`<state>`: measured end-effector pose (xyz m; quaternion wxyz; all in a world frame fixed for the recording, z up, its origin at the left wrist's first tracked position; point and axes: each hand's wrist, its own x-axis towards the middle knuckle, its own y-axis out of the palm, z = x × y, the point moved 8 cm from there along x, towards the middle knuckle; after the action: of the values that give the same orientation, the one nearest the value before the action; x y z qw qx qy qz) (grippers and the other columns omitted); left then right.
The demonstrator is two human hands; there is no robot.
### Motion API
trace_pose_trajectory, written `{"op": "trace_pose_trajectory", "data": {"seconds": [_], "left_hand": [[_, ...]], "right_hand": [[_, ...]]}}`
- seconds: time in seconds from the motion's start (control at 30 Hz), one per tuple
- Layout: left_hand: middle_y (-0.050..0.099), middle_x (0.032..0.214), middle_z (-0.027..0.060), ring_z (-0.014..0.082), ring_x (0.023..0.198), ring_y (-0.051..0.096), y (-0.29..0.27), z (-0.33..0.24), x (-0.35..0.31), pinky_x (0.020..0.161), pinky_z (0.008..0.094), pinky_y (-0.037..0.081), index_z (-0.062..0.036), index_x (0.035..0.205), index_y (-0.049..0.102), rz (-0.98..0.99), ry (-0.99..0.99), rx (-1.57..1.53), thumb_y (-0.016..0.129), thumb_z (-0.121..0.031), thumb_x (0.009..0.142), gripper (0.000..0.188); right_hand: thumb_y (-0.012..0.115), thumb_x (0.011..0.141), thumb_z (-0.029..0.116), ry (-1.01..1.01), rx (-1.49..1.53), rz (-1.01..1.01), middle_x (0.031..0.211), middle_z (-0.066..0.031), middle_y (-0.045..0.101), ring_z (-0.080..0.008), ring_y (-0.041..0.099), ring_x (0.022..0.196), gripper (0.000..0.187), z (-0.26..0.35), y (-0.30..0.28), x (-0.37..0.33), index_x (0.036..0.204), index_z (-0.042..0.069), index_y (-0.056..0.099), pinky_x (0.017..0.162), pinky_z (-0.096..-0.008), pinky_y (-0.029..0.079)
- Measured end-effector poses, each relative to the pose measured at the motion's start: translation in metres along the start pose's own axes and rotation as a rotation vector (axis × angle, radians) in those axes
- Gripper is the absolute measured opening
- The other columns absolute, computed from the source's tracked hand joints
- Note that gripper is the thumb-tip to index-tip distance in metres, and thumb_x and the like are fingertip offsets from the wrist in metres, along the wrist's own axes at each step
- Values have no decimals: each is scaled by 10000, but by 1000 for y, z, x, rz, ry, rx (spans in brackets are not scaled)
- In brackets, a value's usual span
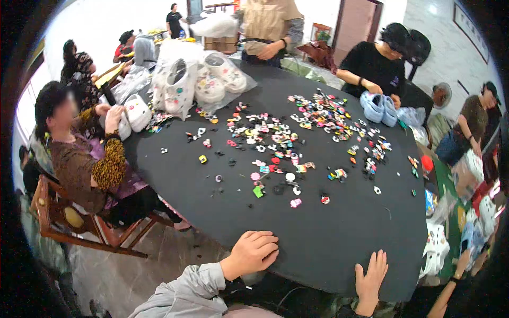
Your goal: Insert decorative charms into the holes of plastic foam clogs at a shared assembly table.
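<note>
At the near edge of a black oval table (339,222), my left hand (253,253) rests palm down with its fingers curled loosely together; nothing shows in it. My right hand (370,275) lies flat on the table farther right, fingers stretched out, holding nothing. Small colourful shoe charms (270,132) are scattered over the middle and far part of the table. Among those closest to my hands are a pink charm (296,202), a green charm (258,191) and a red-and-white charm (325,200).
Bagged white clogs (209,87) stand at the far left. A seated person (79,148) holds white clogs (139,113) there. Across the table another person (379,69) handles light blue clogs (379,108). More clogs (435,249) lie beyond the right edge.
</note>
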<state>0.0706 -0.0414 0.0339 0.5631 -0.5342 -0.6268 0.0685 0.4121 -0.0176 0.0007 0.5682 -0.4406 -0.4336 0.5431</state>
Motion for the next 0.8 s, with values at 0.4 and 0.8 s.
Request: {"op": "trace_pose_trajectory", "data": {"seconds": [0.4,0.8], "left_hand": [[662,1039,31,219,1006,622,0,14,0,810,345,490,-108,937,654,163,-31,-292,713,-210,802,179],[650,1008,145,304,968,614,-148,294,131,875,388,476,-42,986,663,-107,-311,150,705,-185,774,259]], "right_hand": [[575,871,269,-177,2,6,1482,-233,291,-417,200,1397,574,25,14,-12,1310,-68,424,1122,-561,123],[721,768,383,-750,-58,101,1418,-241,365,-444,298,1329,710,210,37,-53,1337,53,454,1031,-637,247]]}}
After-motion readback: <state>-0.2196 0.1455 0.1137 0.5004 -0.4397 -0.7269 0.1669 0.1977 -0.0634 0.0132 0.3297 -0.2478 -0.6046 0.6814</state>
